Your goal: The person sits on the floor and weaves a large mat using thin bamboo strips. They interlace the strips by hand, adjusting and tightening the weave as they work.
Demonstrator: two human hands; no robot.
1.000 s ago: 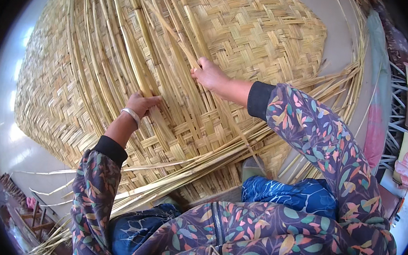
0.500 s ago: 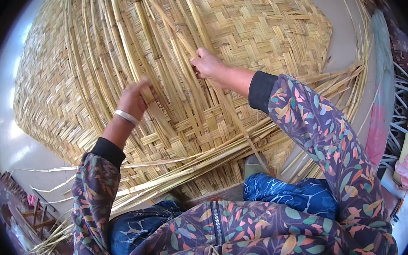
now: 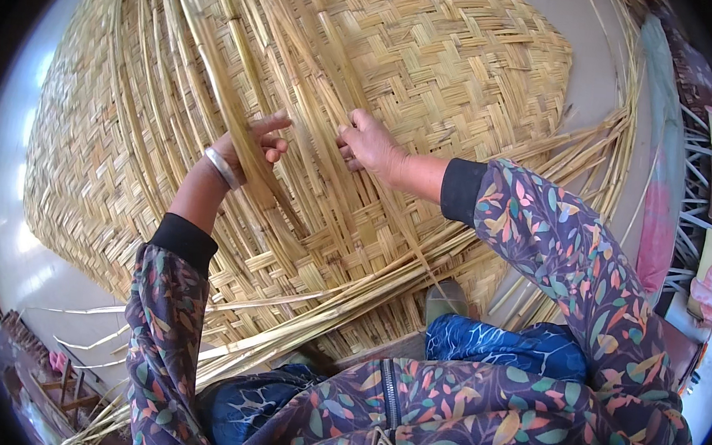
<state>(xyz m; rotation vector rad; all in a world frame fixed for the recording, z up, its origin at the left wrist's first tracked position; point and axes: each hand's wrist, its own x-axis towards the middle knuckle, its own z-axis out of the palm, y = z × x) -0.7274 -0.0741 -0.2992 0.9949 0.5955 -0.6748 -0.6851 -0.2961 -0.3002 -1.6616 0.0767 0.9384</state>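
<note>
A large woven mat (image 3: 468,72) of flattened straw-coloured reed lies before me, with long loose reed strips running away from me over its left half. My left hand (image 3: 249,149), a pale bangle at its wrist, reaches in beneath a few raised strips (image 3: 235,117) that cross over it. Its index finger points out to the right, the other fingers are partly bent, and no grip shows. To the right, my right hand (image 3: 372,148) has its fingers curled and closed on a reed strip (image 3: 402,218) at the edge of the loose ones; the fingertips are partly hidden.
A bundle of uncut reed strips (image 3: 316,303) crosses the mat's near edge by my knees. More long strips (image 3: 623,126) curve along the right side on the grey floor (image 3: 598,74). At far right stands a metal rack (image 3: 694,182) beside pink cloth; a small wooden frame (image 3: 71,388) is at lower left.
My left hand has shifted slightly up and right, its fingers spreading beneath the strips, which now bow over it. My right hand has come down and a little right.
</note>
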